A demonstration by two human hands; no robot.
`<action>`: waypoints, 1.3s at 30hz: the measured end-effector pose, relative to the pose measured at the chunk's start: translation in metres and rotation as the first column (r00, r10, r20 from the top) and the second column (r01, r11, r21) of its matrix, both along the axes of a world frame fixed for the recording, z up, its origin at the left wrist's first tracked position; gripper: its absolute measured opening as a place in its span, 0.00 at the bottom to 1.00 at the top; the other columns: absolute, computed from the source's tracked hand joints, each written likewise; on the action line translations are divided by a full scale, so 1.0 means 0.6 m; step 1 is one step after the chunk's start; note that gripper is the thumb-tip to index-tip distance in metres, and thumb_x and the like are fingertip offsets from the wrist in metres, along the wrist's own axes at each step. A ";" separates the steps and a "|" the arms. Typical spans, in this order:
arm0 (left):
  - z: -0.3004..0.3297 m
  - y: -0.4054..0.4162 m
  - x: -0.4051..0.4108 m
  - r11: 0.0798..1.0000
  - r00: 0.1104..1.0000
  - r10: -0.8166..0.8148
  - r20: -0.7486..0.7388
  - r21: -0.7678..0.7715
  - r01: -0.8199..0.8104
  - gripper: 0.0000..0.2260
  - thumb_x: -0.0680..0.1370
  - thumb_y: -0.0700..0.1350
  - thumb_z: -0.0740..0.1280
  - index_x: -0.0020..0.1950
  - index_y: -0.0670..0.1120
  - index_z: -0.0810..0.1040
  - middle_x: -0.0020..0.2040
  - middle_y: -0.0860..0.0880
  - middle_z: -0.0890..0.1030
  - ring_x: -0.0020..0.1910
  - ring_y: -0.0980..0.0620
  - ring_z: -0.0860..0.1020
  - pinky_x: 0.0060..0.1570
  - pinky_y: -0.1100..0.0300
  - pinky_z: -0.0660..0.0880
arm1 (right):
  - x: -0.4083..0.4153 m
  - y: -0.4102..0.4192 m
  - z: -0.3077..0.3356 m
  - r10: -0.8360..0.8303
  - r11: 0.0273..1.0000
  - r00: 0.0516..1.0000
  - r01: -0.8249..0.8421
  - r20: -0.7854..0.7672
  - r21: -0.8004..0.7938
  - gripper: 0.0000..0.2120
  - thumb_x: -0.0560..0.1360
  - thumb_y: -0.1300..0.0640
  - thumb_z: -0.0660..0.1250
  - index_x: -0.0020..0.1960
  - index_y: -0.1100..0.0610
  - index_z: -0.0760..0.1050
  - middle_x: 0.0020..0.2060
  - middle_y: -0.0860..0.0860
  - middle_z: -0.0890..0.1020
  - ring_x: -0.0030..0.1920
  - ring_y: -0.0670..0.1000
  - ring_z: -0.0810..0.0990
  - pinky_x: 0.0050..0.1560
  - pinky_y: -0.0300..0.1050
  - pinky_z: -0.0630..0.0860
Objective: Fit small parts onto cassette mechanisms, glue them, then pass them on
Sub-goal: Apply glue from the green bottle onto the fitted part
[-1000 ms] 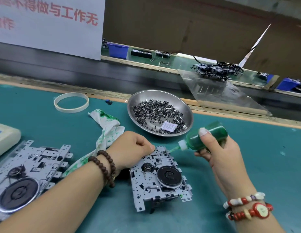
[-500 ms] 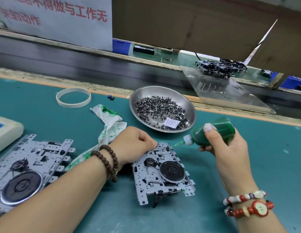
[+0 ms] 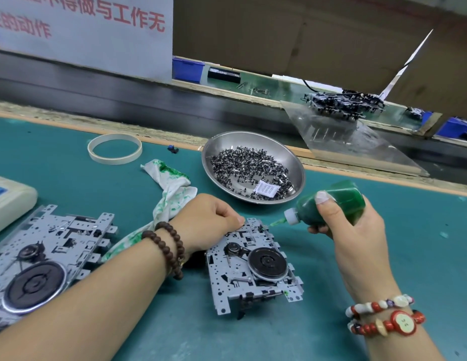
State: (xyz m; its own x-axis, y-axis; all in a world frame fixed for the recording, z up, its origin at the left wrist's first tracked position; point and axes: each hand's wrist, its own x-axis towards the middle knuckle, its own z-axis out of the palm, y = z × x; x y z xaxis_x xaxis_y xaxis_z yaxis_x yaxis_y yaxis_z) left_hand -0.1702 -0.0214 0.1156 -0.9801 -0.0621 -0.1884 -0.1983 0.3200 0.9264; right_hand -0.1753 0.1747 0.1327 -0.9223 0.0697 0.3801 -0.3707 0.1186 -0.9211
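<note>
A metal cassette mechanism with a black flywheel lies on the green mat in front of me. My left hand is closed on its far left edge, fingertips pressed to the frame. My right hand grips a green glue bottle, held sideways. The bottle's white nozzle touches the far edge of the mechanism. A steel bowl behind holds several small dark parts and a paper slip.
Another mechanism lies at the left. A green-stained white rag sits under my left wrist. A tape ring, a beige device, a clear sheet and the conveyor lie beyond.
The view has shifted slightly. The glue nozzle has come closer to the far edge of the mechanism and now touches it. My left hand stays on the frame.
</note>
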 end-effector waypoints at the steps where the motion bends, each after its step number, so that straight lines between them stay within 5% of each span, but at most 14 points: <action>1: 0.001 0.000 0.000 1.000 1.000 -0.001 0.000 -0.002 0.001 0.08 0.73 0.46 0.71 0.36 0.43 0.82 0.32 0.51 0.82 0.33 0.57 0.76 0.41 0.63 0.75 | 0.000 0.000 0.000 0.001 1.000 1.000 -0.001 -0.001 0.002 0.13 0.64 0.45 0.68 0.42 0.53 0.75 0.33 0.45 0.82 0.34 0.44 0.80 0.30 0.35 0.76; 26: 0.005 0.000 0.001 1.000 1.000 -0.010 0.010 -0.009 0.010 0.08 0.73 0.46 0.70 0.38 0.43 0.82 0.26 0.59 0.79 0.27 0.65 0.75 0.37 0.67 0.74 | 0.000 -0.001 -0.003 0.018 1.000 1.000 -0.018 -0.020 0.006 0.09 0.67 0.49 0.68 0.42 0.53 0.75 0.33 0.45 0.82 0.32 0.43 0.79 0.31 0.33 0.75; 39: 0.004 0.001 0.003 1.000 1.000 0.004 0.002 -0.013 -0.004 0.08 0.73 0.46 0.70 0.39 0.42 0.83 0.35 0.50 0.83 0.32 0.58 0.76 0.40 0.65 0.75 | 0.001 0.000 -0.002 0.010 1.000 1.000 -0.010 -0.020 0.011 0.09 0.67 0.49 0.67 0.41 0.53 0.75 0.32 0.45 0.83 0.29 0.43 0.79 0.30 0.33 0.75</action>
State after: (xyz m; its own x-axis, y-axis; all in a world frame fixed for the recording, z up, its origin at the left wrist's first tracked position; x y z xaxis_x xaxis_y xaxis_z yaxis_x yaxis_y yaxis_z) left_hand -0.1682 -0.0210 0.1181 -0.9794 -0.0686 -0.1899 -0.2019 0.3308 0.9218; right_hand -0.1750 0.1747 0.1315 -0.9150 0.0559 0.3996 -0.3907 0.1250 -0.9120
